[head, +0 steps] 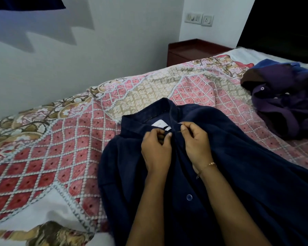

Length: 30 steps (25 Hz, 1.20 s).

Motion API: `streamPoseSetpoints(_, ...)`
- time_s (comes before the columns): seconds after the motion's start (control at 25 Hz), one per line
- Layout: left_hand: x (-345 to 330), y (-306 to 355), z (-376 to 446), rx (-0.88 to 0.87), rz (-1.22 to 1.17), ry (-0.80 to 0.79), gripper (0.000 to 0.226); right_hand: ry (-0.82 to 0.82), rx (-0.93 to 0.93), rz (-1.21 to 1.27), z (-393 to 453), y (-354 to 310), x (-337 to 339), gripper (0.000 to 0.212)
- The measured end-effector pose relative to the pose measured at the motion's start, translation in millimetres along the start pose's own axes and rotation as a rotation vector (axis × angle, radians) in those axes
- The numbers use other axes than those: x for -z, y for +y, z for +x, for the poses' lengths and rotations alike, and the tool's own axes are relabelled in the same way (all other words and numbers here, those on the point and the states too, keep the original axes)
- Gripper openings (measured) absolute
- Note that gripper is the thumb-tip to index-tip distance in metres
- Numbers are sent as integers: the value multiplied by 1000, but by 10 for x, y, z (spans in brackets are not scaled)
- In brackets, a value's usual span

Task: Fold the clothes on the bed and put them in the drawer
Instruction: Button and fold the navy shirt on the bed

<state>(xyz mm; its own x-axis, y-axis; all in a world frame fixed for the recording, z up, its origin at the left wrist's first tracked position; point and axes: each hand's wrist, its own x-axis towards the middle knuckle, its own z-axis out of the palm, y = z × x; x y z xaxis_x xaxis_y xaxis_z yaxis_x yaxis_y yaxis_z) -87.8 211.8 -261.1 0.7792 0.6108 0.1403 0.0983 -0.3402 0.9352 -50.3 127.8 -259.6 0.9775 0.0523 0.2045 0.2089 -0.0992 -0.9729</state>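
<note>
A navy shirt [229,157] lies spread front-up on the patterned bedspread [60,139], collar away from the person, one pale button [189,197] showing. Both hands pinch its placket just below the collar — left hand [156,150], right hand [196,142]. A purple shirt [281,107] sits crumpled to the right, well apart; a wooden nightstand [194,50] stands beyond the bed.

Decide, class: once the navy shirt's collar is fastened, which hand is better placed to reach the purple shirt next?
Probably the right hand: the purple shirt lies on its side of the navy shirt.
</note>
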Motion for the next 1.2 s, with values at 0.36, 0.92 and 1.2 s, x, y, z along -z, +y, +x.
streamPoseSetpoints(0.36, -9, 53, 27, 85, 237, -25, 20, -25, 147, -346, -35, 114, -50, 12)
streamPoseSetpoints(0.92, 14, 105, -24, -10, 231, -29, 17, 4, 475, -706, -75, -46, -93, 23)
streamPoseSetpoints(1.2, -5, 31, -25, -18, -39, -18, 8, -237, 314, -900, -71, -151, -7, 27)
